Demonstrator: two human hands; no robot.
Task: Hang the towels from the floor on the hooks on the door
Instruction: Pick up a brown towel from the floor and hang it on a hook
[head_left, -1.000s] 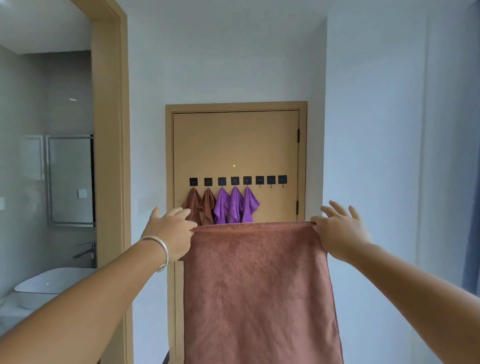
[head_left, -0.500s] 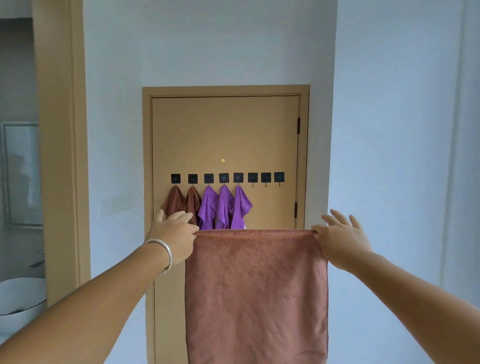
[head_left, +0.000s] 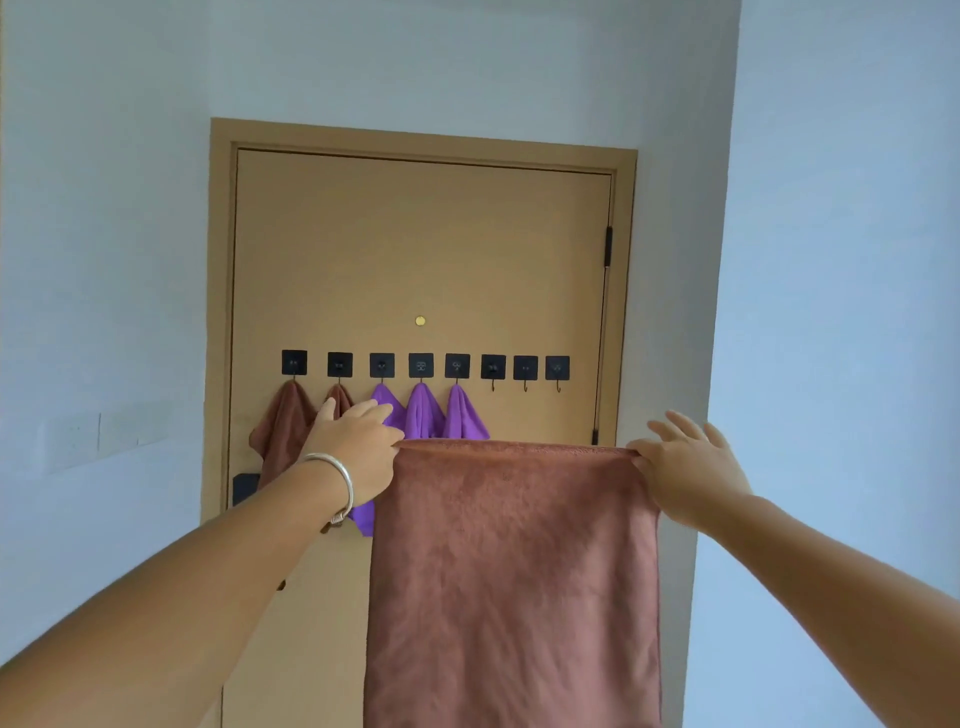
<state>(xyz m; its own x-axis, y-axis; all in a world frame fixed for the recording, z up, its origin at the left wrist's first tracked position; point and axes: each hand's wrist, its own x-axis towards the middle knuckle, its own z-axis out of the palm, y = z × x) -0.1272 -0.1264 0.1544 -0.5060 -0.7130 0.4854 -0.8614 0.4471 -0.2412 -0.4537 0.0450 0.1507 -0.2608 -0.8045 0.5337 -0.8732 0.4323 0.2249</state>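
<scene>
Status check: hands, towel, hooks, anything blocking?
Both hands pinch brown towel top corners, spread flat. Three right hooks free. Nothing blocking.

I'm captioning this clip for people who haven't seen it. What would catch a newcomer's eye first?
First, the big brown towel held up flat in the foreground, its top corners pinched by the left hand and the right hand. Behind it, the tan door carries a row of black hooks: two brown and three purple towels hang at the left, and three hooks at the right are bare.

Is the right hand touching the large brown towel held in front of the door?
Touching: the head view shows the right hand pinching the large brown towel at its top right corner.
</scene>
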